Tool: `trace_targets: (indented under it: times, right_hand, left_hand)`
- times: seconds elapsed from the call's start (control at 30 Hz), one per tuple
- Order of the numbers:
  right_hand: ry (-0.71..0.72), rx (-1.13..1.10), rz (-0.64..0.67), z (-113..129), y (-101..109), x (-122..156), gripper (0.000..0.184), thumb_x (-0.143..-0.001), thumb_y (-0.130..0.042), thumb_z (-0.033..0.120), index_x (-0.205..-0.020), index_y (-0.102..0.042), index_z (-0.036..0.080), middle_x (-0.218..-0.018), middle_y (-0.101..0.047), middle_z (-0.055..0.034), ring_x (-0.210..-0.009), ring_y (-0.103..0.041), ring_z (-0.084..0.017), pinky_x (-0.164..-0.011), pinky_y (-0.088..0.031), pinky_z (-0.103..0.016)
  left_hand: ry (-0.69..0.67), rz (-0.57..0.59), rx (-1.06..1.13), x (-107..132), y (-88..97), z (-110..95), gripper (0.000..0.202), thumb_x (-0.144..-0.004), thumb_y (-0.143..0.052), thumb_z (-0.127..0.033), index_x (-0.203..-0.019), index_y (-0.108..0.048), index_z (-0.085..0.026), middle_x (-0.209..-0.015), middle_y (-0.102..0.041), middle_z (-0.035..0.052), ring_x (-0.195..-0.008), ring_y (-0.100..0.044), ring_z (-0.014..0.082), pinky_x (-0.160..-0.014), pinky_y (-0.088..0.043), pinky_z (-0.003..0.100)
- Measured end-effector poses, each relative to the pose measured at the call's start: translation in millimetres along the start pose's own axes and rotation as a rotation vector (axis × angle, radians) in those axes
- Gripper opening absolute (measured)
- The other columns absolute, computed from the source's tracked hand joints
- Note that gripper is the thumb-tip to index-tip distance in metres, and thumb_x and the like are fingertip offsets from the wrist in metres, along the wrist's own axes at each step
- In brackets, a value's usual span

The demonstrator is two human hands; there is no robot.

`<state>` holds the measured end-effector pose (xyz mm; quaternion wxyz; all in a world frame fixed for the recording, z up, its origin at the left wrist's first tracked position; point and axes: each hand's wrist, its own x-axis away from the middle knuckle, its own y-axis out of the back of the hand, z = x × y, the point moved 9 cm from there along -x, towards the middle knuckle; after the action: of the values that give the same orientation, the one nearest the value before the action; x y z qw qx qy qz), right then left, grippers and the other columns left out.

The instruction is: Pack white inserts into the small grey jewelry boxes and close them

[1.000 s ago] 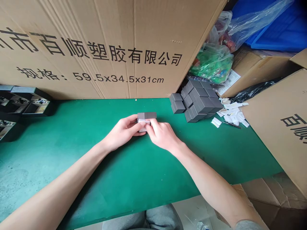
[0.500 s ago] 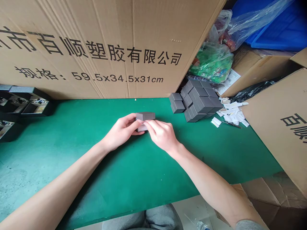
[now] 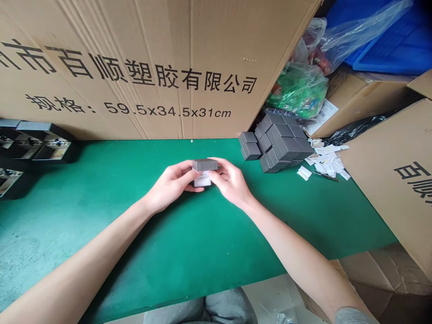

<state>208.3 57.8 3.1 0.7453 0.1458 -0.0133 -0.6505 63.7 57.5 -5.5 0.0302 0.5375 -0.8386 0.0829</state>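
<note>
Between my hands, over the middle of the green table, is a small dark grey box (image 3: 204, 165). A pale white part (image 3: 202, 179) shows below its grey top; whether that is an insert or a lining I cannot make out. My left hand (image 3: 171, 182) is closed around the box's left side, thumb in front and a finger underneath. On the other side, my right hand (image 3: 232, 181) pinches the right end, with the thumb in front and fingers behind the top. The fingers partly hide the box's sides.
Similar grey boxes (image 3: 285, 141) are stacked at the back right, beside a heap of white paper slips (image 3: 329, 159). Black open boxes (image 3: 50, 146) stand at the left. A large carton (image 3: 151, 40) walls the table's (image 3: 189, 243) back; another carton (image 3: 398, 180) stands right.
My right fingers have shifted from the front of the box to its right end and behind the top. More of the pale part shows. My left hand keeps its hold.
</note>
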Motion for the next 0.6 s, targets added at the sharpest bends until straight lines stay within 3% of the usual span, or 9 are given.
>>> trace_targets:
  times: [0.27,0.6]
  right_hand:
    - [-0.060,-0.071,0.007,-8.9,-1.0,0.0,0.028,-0.086,-0.066,0.038,-0.106,-0.065,0.020,-0.106,-0.071,-0.0057,-0.082,-0.065,-0.015,-0.059,-0.052,-0.022]
    - [-0.077,-0.053,-0.019,-2.3,-2.6,2.7,0.025,-0.088,-0.063,0.036,-0.107,-0.062,0.020,-0.104,-0.069,-0.0051,-0.086,-0.065,-0.015,-0.062,-0.054,-0.023]
  left_hand:
    - [-0.007,0.027,-0.043,0.4,-2.2,-1.1,0.044,-0.090,-0.070,-0.052,-0.123,-0.075,-0.023,-0.127,-0.073,0.0089,-0.110,-0.071,0.0294,-0.085,-0.067,0.041]
    - [0.008,0.026,-0.068,-0.1,-1.9,1.8,0.045,-0.091,-0.068,-0.054,-0.123,-0.072,-0.023,-0.122,-0.075,0.0076,-0.107,-0.072,0.0272,-0.081,-0.067,0.037]
